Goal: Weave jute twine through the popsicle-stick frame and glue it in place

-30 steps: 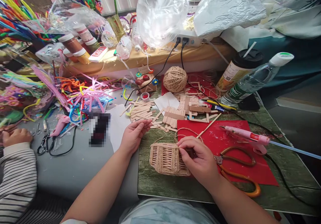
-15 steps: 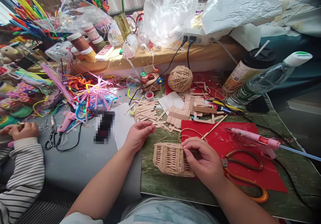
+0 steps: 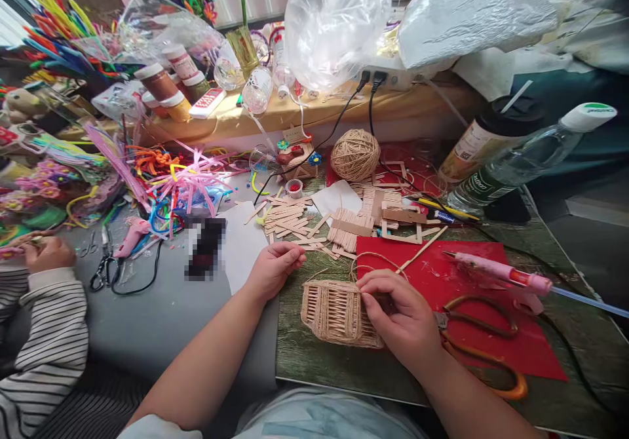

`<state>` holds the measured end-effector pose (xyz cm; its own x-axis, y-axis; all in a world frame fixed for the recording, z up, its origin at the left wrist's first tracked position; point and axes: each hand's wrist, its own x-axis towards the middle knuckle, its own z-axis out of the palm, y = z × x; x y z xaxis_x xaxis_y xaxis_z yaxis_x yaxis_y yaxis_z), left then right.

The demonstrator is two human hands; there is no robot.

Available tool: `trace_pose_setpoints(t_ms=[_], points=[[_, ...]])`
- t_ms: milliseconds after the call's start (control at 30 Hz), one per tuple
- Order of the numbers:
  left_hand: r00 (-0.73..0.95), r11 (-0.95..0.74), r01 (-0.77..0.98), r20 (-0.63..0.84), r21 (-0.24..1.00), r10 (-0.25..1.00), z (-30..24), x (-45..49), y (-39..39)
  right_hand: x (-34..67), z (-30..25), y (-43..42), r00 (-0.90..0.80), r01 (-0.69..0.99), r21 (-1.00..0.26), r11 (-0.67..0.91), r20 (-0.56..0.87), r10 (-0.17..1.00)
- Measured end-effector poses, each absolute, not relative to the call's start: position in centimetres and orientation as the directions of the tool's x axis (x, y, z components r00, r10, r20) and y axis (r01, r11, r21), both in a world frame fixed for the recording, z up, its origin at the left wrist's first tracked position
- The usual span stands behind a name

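Note:
A small woven basket-like piece of jute twine and thin sticks rests on the dark green wooden board in front of me. My right hand pinches its upper right edge between thumb and forefinger. A loose twine strand loops up behind it. My left hand hovers to the upper left, apart from the piece, thumb and fingertips pressed together; what they hold, if anything, is too small to make out. Beside my right wrist lie orange-handled scissors on a red sheet.
A pink glue gun with its cord lies at right. Behind are craft sticks, a twine ball, a water bottle and a lidded cup. At far left, another person's hand works beside dark scissors.
My left hand's fingers have curled in more and dipped slightly. My right hand keeps its pinch on the woven piece. The other person's hand at left has shifted a little.

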<state>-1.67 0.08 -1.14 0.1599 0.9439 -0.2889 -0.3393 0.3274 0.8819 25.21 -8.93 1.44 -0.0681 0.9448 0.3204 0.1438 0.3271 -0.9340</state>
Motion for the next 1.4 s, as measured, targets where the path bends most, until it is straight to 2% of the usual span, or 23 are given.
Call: trace_pose_setpoints(t_ms=[467,800,1167,1400], points=[[0.258,0.329,-0.331,-0.251,0.884,0.933,-0.9,-1.3,0.0,25.2,1.6,-8.9,-0.073,0.149,-0.932,0.330,0.323,0.944],[0.231,0.288,-0.300,-0.224,0.909,0.947,-1.2,-2.0,-0.4,25.2,1.8,-8.9,-0.073,0.168,-0.931,0.324,0.316,0.946],[0.292,0.214,-0.425,-0.091,0.879,0.952,-0.7,-1.8,-0.1,25.1,2.1,-8.8,-0.067,0.174,-0.926,0.335,0.329,0.942],[0.321,0.303,-0.492,-0.154,0.816,0.935,0.3,-1.1,-0.2,25.1,2.1,-8.7,-0.072,0.183,-0.921,0.344,0.337,0.939]])
